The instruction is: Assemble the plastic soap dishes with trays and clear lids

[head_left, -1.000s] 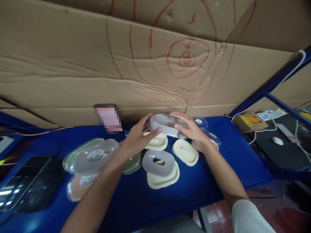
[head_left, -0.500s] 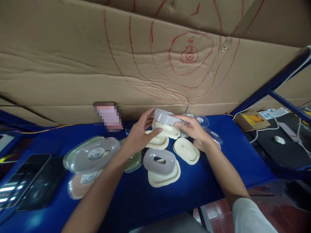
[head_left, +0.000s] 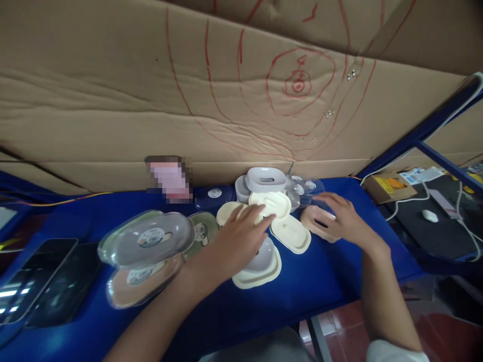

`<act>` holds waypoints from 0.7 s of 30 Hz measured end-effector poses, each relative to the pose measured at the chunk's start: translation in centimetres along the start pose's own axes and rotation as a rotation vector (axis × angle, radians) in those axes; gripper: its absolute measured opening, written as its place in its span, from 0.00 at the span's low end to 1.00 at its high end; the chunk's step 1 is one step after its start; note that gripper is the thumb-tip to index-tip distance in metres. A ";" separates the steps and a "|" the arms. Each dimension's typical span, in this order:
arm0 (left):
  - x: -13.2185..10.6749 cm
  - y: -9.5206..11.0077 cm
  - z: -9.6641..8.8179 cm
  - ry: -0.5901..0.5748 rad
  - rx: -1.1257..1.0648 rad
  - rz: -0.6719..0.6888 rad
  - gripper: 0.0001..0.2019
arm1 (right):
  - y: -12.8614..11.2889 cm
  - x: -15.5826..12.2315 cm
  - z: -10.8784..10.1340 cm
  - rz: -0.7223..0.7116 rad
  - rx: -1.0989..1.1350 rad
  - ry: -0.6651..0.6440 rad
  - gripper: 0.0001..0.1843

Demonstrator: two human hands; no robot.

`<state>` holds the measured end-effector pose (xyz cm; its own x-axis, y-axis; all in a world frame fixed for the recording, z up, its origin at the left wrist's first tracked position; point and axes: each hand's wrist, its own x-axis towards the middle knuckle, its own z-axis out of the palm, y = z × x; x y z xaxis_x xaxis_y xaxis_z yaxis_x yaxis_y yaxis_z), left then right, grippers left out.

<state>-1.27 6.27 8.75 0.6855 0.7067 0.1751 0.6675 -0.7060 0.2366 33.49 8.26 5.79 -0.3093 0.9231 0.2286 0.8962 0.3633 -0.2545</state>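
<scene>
My left hand (head_left: 239, 239) is open, fingers stretched over the cream oval trays and a grey oval piece (head_left: 264, 256); whether it touches them I cannot tell. One cream tray (head_left: 271, 203) lies just beyond its fingertips, and another cream tray (head_left: 292, 235) sits to the right. My right hand (head_left: 345, 221) is open beside a pink oval piece with a slot (head_left: 320, 221), its thumb near the right end. At the back, against the cardboard, stands a pale grey oval piece with a slot (head_left: 266, 173).
Clear oval covers with labels (head_left: 149, 239) lie stacked on the left of the blue table (head_left: 320, 281). Beyond them a phone-like object (head_left: 169, 178) leans on the cardboard wall (head_left: 113, 125). A dark tablet (head_left: 33, 281) is far left; a mouse (head_left: 429, 215) is at right.
The grey slotted piece has left my hands and now stands at the back. My left hand moved nearer over the cream trays. My right hand moved right to the pink piece.
</scene>
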 end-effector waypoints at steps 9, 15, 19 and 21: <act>-4.8 7.9 4.2 -0.003 0.012 0.360 0.16 | 3.3 -7.8 3.0 0.075 -0.066 0.076 0.20; -11.0 7.0 5.7 0.141 0.072 0.122 0.20 | 4.3 -7.2 3.6 0.028 -0.133 0.245 0.20; -15.7 5.2 6.1 0.348 0.040 -0.202 0.30 | 3.3 -7.0 4.9 -0.049 -0.202 0.184 0.18; -17.7 3.7 5.0 0.438 0.073 -0.365 0.35 | 1.6 -6.3 4.5 -0.080 -0.186 0.234 0.16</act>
<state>-9.46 -9.05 1.77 0.2328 0.8469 0.4782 0.8674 -0.4032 0.2917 35.49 3.60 -0.26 -0.3184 0.8306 0.4570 0.9216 0.3841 -0.0561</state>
